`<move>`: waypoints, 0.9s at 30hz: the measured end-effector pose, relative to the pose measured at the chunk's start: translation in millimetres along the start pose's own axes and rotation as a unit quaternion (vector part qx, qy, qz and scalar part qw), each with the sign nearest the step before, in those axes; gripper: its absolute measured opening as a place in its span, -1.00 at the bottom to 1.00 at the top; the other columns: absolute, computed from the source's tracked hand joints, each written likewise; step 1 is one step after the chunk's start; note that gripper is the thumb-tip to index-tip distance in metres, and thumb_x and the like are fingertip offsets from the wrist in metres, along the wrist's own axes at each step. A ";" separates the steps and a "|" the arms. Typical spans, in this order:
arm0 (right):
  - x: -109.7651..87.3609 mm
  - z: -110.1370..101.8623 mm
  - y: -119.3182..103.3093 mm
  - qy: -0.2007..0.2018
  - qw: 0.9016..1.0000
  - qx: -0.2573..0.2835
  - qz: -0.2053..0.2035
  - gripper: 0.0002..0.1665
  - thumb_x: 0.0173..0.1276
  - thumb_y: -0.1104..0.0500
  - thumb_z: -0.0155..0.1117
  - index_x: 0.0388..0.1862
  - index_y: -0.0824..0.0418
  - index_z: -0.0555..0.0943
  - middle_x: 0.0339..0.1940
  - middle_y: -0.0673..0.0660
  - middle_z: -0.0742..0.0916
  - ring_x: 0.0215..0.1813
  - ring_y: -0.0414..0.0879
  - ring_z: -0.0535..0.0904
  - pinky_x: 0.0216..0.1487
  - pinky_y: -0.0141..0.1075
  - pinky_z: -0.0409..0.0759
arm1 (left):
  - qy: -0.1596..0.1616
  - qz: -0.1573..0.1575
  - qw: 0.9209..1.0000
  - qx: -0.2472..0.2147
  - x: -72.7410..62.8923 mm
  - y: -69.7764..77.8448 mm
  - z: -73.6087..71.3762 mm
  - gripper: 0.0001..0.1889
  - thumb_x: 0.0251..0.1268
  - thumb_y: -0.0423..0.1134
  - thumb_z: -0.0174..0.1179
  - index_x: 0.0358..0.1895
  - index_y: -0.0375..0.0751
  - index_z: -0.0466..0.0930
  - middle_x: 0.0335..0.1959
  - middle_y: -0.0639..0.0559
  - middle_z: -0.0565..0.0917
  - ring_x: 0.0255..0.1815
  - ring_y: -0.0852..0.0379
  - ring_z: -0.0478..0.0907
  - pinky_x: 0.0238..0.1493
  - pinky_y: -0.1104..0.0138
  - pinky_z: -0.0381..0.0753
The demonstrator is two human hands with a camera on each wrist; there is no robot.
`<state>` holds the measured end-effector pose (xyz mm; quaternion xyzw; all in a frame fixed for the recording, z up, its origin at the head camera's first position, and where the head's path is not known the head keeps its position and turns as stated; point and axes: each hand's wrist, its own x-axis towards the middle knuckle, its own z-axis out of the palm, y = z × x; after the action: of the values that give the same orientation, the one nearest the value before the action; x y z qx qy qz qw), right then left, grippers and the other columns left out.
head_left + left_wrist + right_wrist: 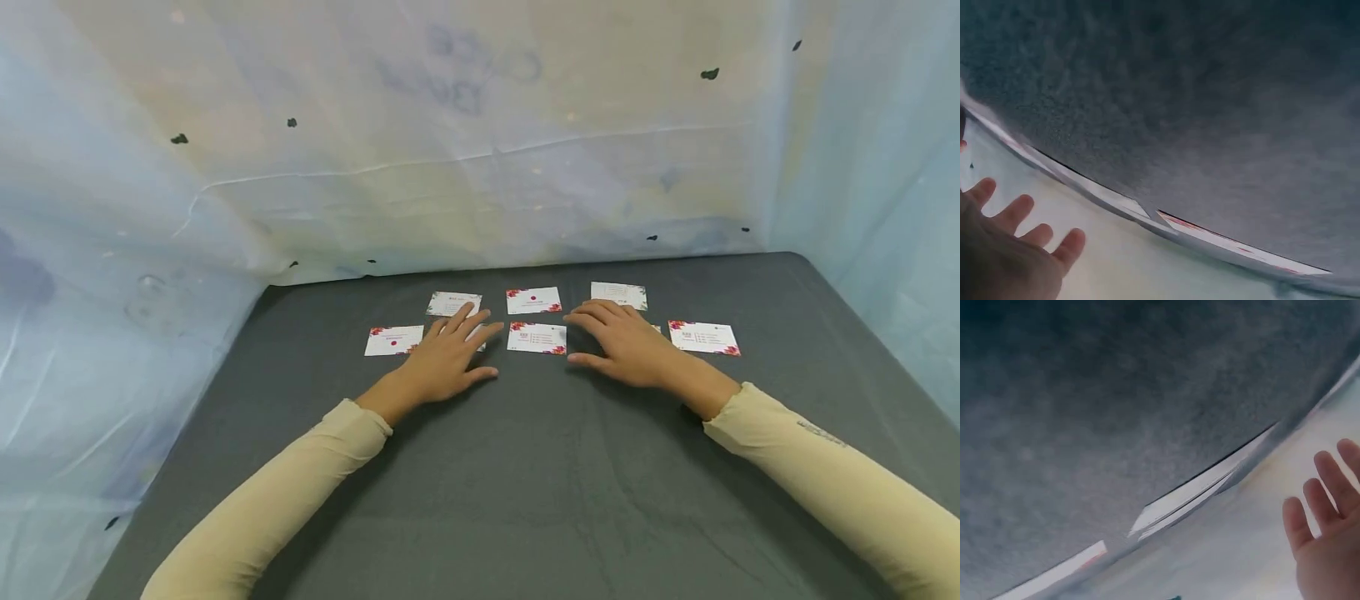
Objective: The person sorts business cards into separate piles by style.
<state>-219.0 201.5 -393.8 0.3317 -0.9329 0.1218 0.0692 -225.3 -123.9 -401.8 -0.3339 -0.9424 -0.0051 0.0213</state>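
Observation:
Several white cards with red floral corners lie in two rows on a dark grey cloth. My left hand [448,360], fingers spread, hovers over the left part of the front row and partly hides a card there. Beside it lies a card with a red dot [394,341]. The right hand [626,343] is held over another card, mostly hidden, with its fingers extended. Between the hands is the middle front card [537,338]. Both wrist views show straight fingers, of the left hand [1016,250] and the right hand [1329,531], holding nothing.
In the back row are a left card [453,303], a middle card [533,300] and a right card [618,294]. One more card [704,337] lies right of the right hand. Pale hanging sheets [480,200] border the grey-covered table [510,500] at the back and sides.

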 end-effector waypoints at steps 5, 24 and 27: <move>8.1 3.1 -2.5 -0.009 0.999 0.021 0.025 -0.21 0.34 -0.27 0.29 0.39 0.16 0.45 0.35 0.17 0.51 0.46 0.15 0.32 0.38 0.24 0.25 | -0.037 0.030 0.999 0.023 14.7 8.1 -2.1 -0.16 0.40 0.37 -0.03 0.61 0.13 -0.04 0.63 0.03 0.08 0.67 -0.10 -0.15 0.51 -0.12 0.11; 24.7 9.9 -6.2 -0.053 0.994 0.059 0.080 -0.28 0.26 -0.23 0.40 0.26 0.16 0.57 0.31 0.21 0.55 0.42 0.18 0.31 0.31 0.24 0.18 | -0.036 -0.006 0.988 -0.153 46.1 0.5 3.8 -0.16 0.25 0.18 0.29 0.54 0.04 0.18 0.43 0.10 0.41 0.52 0.03 0.15 0.28 -0.05 0.11; 25.4 10.8 -6.5 -0.050 0.993 0.066 0.081 -0.34 0.26 -0.20 0.42 0.20 0.15 0.60 0.28 0.21 0.57 0.39 0.18 0.34 0.29 0.23 0.19 | -0.033 -0.016 0.984 -0.177 47.6 2.2 3.8 -0.17 0.22 0.13 0.34 0.52 0.03 0.23 0.40 0.10 0.46 0.49 0.02 0.19 0.27 -0.04 0.11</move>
<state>-235.0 178.4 -397.6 0.2641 -0.9490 0.1719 -0.0096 -261.1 -92.1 -403.5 -0.3177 -0.9318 -0.1613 -0.0689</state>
